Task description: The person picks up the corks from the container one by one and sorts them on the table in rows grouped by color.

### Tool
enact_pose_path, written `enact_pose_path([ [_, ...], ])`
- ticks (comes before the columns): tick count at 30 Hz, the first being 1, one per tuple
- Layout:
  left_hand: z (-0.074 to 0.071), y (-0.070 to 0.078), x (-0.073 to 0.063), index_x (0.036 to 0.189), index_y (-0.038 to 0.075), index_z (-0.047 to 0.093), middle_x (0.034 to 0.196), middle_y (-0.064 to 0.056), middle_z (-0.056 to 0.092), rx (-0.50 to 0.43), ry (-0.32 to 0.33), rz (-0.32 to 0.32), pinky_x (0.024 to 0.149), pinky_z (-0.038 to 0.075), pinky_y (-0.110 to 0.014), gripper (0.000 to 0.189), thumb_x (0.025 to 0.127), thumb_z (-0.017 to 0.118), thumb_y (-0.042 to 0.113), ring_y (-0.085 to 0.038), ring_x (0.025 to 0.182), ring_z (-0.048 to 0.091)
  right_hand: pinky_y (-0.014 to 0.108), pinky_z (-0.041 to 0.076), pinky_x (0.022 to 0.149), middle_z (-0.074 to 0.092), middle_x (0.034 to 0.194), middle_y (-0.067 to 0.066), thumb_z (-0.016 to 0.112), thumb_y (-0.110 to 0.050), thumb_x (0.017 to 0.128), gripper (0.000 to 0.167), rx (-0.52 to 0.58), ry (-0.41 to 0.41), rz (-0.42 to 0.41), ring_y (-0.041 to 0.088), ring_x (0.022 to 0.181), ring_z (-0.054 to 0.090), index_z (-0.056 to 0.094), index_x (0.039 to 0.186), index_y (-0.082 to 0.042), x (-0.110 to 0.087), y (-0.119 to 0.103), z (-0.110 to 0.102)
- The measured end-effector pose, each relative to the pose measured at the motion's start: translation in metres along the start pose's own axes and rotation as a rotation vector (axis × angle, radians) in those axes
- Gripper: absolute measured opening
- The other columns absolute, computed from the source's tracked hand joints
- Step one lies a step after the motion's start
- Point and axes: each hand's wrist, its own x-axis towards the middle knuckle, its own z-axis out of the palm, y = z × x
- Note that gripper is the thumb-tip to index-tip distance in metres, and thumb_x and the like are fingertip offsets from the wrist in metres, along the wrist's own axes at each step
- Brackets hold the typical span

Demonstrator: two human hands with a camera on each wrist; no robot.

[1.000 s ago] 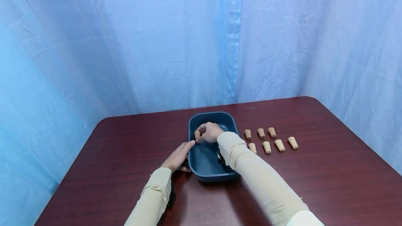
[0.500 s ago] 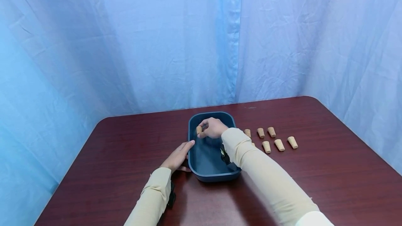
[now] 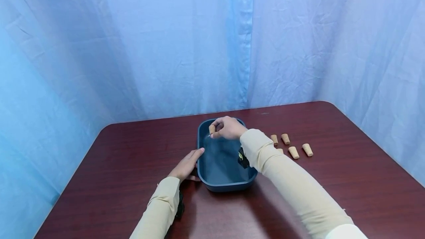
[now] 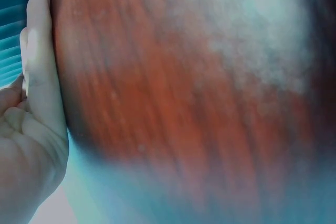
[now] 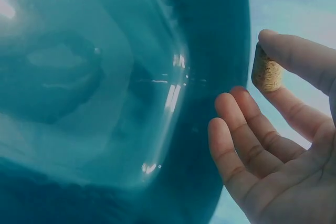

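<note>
Between thumb and index finger, my right hand point(image 3: 229, 127) pinches a tapered cork stopper point(image 3: 212, 129). It holds the cork over the far part of a dark blue rectangular bin point(image 3: 229, 186). In the right wrist view the cork point(image 5: 268, 72) is gripped at its two ends, and the other fingers are spread loosely beside the bin's wall point(image 5: 220, 24). My left hand point(image 3: 186, 165) rests against the bin's left side, its fingers extended and one fingertip at the rim. The left wrist view shows that hand point(image 4: 39, 77) flat along the bin's ribbed wall.
Several more corks point(image 3: 293, 152) lie on the dark red wooden table point(image 3: 139, 154) to the right of the bin. My right forearm point(image 3: 292, 180) crosses in front of them and hides some. Light blue curtains point(image 3: 179, 47) hang behind the table.
My right hand has moved up and away with the cork, from the bin's left side toward its far end. The right sleeve now covers more of the corks. My left hand stays put.
</note>
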Motion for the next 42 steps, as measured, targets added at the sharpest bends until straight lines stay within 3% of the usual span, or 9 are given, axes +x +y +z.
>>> enact_pose_path([
  [11,0.000,0.001,0.000,0.157,0.004,0.033,0.118,-0.022,0.053,-0.001,0.012,0.005,0.072,0.063,-0.046,0.074,0.105,0.042,0.056,-0.031,0.102,0.058,0.047,0.054,0.095,0.064,0.121,0.016,0.072,-0.019,0.097,0.041,-0.042,0.046,-0.021,0.031,0.110,0.060,0.064,0.134,-0.005,-0.013,0.008,-0.028],
  [21,-0.001,0.004,-0.004,0.157,0.004,0.033,0.123,-0.022,0.053,-0.002,0.008,0.014,0.073,0.063,-0.046,0.073,0.105,0.043,0.055,-0.031,0.105,0.057,0.052,0.049,0.101,0.059,0.134,0.022,0.069,-0.021,0.099,0.041,-0.045,0.030,-0.013,0.038,0.126,0.053,0.061,0.136,-0.006,-0.024,0.030,-0.057],
  [36,-0.001,0.005,-0.004,0.157,0.005,0.033,0.119,-0.022,0.054,-0.004,0.009,0.016,0.073,0.063,-0.046,0.073,0.105,0.043,0.055,-0.030,0.103,0.058,0.058,0.044,0.106,0.057,0.137,0.023,0.068,-0.023,0.099,0.039,-0.044,0.032,-0.020,0.040,0.130,0.051,0.061,0.134,-0.006,-0.038,0.061,-0.085],
  [42,0.000,0.005,-0.004,0.157,0.004,0.034,0.118,-0.021,0.054,-0.009,0.011,0.013,0.073,0.063,-0.046,0.072,0.106,0.043,0.054,-0.030,0.102,0.058,0.059,0.046,0.103,0.056,0.138,0.026,0.068,-0.026,0.100,0.046,-0.064,0.037,-0.002,0.043,0.130,0.050,0.057,0.138,-0.003,-0.050,0.077,-0.096],
])
